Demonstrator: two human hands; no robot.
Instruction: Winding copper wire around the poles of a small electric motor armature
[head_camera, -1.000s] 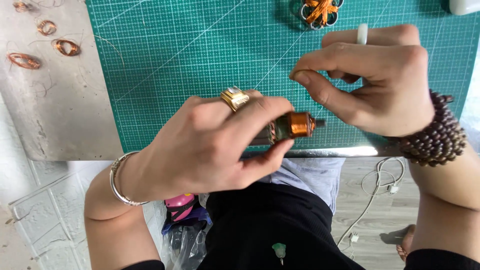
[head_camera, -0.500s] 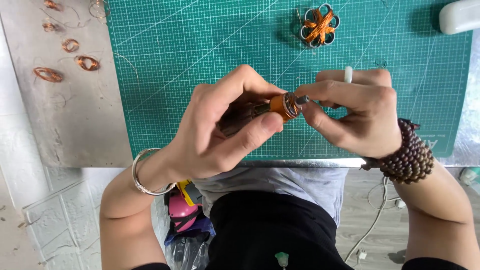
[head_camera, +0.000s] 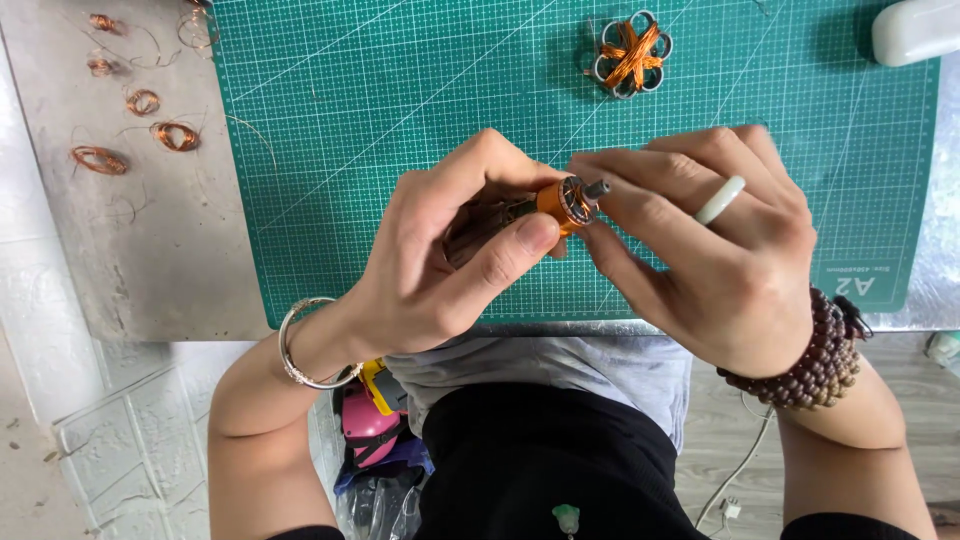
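At frame centre, the left hand (head_camera: 440, 260) grips a small orange motor armature (head_camera: 562, 203) while the right hand (head_camera: 715, 250) pinches its shaft end. Beneath lies a green cutting mat (head_camera: 400, 90); copper wire coils (head_camera: 140, 130) sit upper left on the tabletop (head_camera: 130, 260).

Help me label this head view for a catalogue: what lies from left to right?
Copper wire coils → left hand → small orange motor rotor → right hand → brown bead bracelet.

Orange rotor (head_camera: 562, 203) — green gridded mat (head_camera: 400, 90)
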